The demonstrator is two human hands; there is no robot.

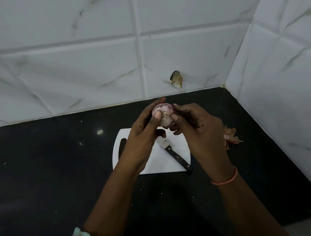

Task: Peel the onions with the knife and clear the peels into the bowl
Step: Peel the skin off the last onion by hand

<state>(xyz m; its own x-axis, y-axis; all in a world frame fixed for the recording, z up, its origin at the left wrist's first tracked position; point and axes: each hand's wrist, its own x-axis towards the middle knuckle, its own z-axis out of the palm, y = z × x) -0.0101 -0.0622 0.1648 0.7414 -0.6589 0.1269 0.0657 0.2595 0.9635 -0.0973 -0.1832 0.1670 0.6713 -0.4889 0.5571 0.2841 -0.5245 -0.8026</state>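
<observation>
A pale pink onion (pixel 163 115) is held up above the white cutting board (pixel 160 162). My left hand (pixel 144 134) grips it from the left, thumb pressed on its front. My right hand (pixel 192 128) pinches loose skin on the onion's right side with thumb and fingertips. A black-handled knife (pixel 177 157) lies on the board, blade pointing up-left, handle reaching past the board's lower right edge. A heap of brown onion peels (pixel 231 136) sits on the counter to the right, partly hidden by my right hand. No bowl is in view.
The black counter (pixel 55 166) meets white tiled walls (pixel 95 67) behind and on the right, forming a corner. A damaged spot (pixel 176 78) marks the back wall. Small crumbs of peel dot the counter near my forearms.
</observation>
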